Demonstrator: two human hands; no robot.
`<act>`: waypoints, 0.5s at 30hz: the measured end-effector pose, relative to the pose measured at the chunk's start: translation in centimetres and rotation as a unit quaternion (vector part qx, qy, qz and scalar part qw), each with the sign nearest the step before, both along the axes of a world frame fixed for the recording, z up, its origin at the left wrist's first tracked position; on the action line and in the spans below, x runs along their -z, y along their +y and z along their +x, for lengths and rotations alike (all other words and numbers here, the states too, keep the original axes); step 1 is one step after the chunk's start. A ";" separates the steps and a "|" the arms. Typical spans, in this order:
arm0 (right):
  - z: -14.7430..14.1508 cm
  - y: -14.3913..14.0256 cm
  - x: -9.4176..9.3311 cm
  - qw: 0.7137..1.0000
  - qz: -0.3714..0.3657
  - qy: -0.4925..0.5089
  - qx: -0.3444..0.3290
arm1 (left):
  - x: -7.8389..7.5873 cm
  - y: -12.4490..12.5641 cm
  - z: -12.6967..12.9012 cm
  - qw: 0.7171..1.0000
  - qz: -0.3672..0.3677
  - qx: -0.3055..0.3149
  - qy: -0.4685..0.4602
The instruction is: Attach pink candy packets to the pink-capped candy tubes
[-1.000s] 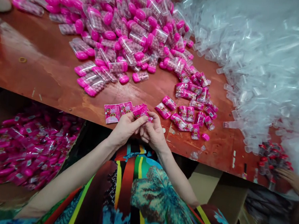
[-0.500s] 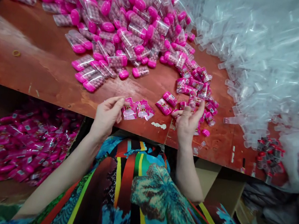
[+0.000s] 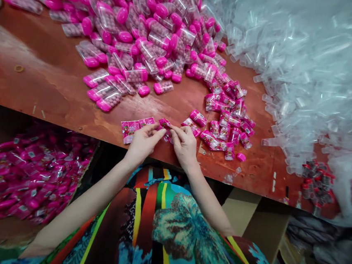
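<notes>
At the table's near edge my left hand (image 3: 142, 142) and my right hand (image 3: 185, 147) face each other, thumbs and fingertips pinched. Between them they grip a small crumpled pink printed label (image 3: 164, 124); its lower part is partly hidden by the fingers. More flat pink labels (image 3: 130, 130) lie in a row on the wood, just behind my left hand. Beyond my right hand rests a pink-wrapped piece (image 3: 198, 117). Further right is a loose cluster of small pink-wrapped pieces (image 3: 224, 131).
Clear tubes with pink caps and small balls (image 3: 148, 46) are heaped at the back. Empty clear tubes (image 3: 296, 77) cover the right side. A box of pink packets (image 3: 38, 172) stands below left. Black-and-red pieces (image 3: 318, 183) lie far right.
My right hand has come left from the wrapped cluster to meet the left hand. My left hand has shifted right, and a label is now gripped between both.
</notes>
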State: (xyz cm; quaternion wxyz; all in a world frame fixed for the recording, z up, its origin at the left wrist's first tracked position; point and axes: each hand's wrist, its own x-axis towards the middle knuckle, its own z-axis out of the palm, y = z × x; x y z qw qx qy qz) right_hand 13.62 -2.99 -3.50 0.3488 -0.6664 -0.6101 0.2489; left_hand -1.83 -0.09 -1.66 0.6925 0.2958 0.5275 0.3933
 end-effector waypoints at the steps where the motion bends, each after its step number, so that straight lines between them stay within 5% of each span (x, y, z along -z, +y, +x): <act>1: 0.0 -0.1 -0.4 0.999 0.012 0.039 -0.011 | -0.2 0.1 0.3 1.000 -0.010 0.007 -0.011; 4: -0.1 0.0 -1.2 0.982 -0.007 0.187 -0.003 | -0.7 0.2 0.7 0.999 -0.020 0.023 -0.042; 8: -0.4 0.8 -1.7 0.923 -0.072 0.376 0.028 | -1.1 0.3 0.6 0.995 -0.018 0.054 -0.080; 15: -1.3 2.0 -1.6 0.923 -0.055 0.380 0.013 | -1.3 0.9 0.3 0.993 -0.041 0.014 -0.107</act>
